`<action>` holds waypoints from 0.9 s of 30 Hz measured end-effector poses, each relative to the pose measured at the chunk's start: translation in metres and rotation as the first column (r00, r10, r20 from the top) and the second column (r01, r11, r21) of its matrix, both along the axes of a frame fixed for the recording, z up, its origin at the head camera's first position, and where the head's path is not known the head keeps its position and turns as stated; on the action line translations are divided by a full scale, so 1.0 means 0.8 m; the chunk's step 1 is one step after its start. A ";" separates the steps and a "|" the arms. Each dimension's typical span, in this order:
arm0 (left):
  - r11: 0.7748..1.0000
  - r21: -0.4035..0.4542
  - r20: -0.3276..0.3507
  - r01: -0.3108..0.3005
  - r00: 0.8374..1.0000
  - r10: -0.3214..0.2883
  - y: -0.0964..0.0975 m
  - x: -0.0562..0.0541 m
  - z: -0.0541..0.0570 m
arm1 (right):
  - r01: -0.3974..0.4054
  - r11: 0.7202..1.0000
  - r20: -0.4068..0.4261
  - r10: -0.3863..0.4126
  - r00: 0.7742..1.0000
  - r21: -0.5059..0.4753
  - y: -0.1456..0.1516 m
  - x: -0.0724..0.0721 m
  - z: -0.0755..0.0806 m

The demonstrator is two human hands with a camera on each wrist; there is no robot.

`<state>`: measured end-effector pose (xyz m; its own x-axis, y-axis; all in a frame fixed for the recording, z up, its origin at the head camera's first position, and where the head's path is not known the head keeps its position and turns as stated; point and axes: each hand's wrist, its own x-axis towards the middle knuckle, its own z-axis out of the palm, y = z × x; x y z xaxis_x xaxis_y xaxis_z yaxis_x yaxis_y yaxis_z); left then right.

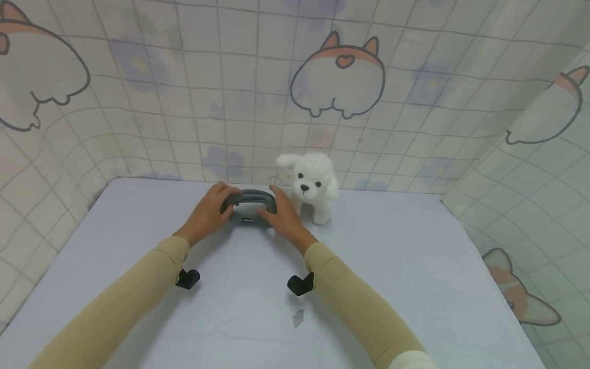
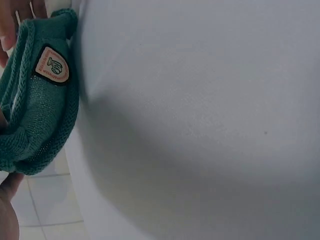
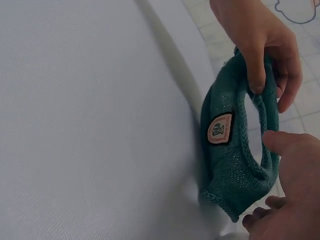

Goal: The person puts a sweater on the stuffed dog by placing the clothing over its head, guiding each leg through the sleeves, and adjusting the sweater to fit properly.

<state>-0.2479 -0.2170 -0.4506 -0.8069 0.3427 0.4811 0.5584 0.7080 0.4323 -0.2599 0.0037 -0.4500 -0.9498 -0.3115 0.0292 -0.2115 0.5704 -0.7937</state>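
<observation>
One end of a green knitted garment point(image 1: 251, 195) is gripped by the left hand point(image 1: 208, 211), with the thumb at the opening and the curled fingers on the outer side. The other end is held similarly by the right hand point(image 1: 287, 216), so that the opening is spread between them. The garment is positioned near the far edge of the desk point(image 1: 396, 256), just left of a white plush dog point(image 1: 315, 168).

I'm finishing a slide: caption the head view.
Left hand and right hand hold a knitted green garment near a white toy dog on a pale table.
</observation>
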 end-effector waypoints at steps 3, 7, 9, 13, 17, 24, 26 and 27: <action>0.999 -0.011 -0.028 0.035 0.999 -0.035 0.001 0.008 0.002 | 0.000 1.000 0.010 0.000 1.000 0.017 -0.002 0.000 -0.002; 0.996 0.007 -0.066 0.086 0.994 -0.085 0.005 0.014 0.006 | 0.007 1.000 0.034 -0.008 0.999 0.023 -0.004 0.001 -0.006; 0.993 0.037 -0.082 0.114 0.990 -0.110 0.007 0.016 0.008 | 0.008 1.000 0.040 -0.009 0.999 0.022 -0.005 0.001 -0.008; 0.984 0.104 -0.084 0.145 0.987 -0.137 0.011 0.020 0.012 | 0.011 1.000 0.054 -0.012 0.998 0.014 -0.005 0.001 -0.012; 0.984 0.130 -0.060 0.126 0.991 -0.119 0.014 0.022 0.014 | 0.021 1.000 0.055 -0.021 0.998 0.004 -0.002 0.003 -0.013; 0.991 0.107 0.024 0.076 0.997 -0.079 0.013 0.020 0.010 | 0.011 1.000 0.039 -0.011 0.999 -0.013 -0.004 0.005 -0.009; 0.995 0.084 0.057 0.059 0.996 -0.064 0.013 0.019 0.008 | 0.000 1.000 0.029 0.000 1.000 -0.014 -0.005 0.007 -0.006; 0.997 0.061 0.068 0.048 0.996 -0.052 0.014 0.019 0.007 | -0.005 1.000 0.023 0.005 1.000 -0.012 -0.006 0.008 -0.005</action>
<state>-0.2331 -0.2061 -0.4452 -0.8215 0.3561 0.4453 0.5598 0.6520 0.5114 -0.2539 -0.0010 -0.4537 -0.9486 -0.3163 0.0111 -0.1960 0.5595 -0.8053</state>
